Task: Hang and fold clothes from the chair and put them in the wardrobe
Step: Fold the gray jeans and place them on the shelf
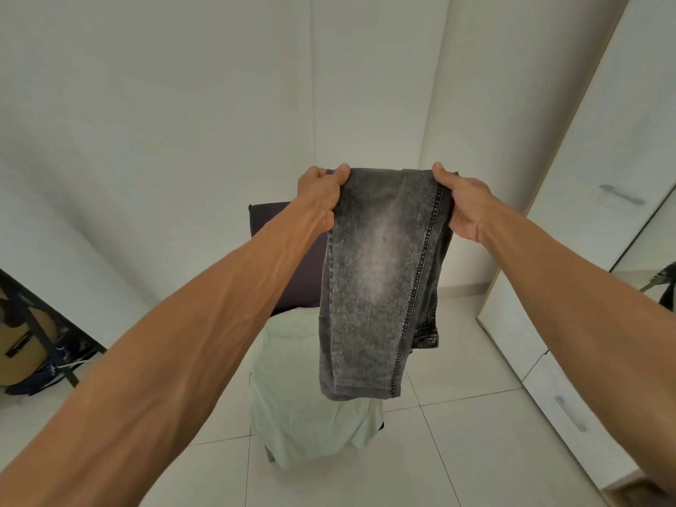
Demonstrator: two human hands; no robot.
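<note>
A pair of faded grey jeans (376, 279) hangs folded in the air at the centre of the view. My left hand (320, 197) grips its top left corner and my right hand (464, 203) grips its top right corner, both arms stretched forward. Below and behind the jeans stands a dark chair (281, 228). A pale green garment (303, 397) lies over its seat and drapes down its front. The white wardrobe (600, 221) stands at the right with its doors closed; its inside is hidden.
A grey handle (622, 195) sits on the wardrobe door and another (570, 413) on a lower drawer. At the left edge a guitar (22, 345) leans by dark items on the floor. A mirror (654, 261) shows at the far right. The floor is pale tile.
</note>
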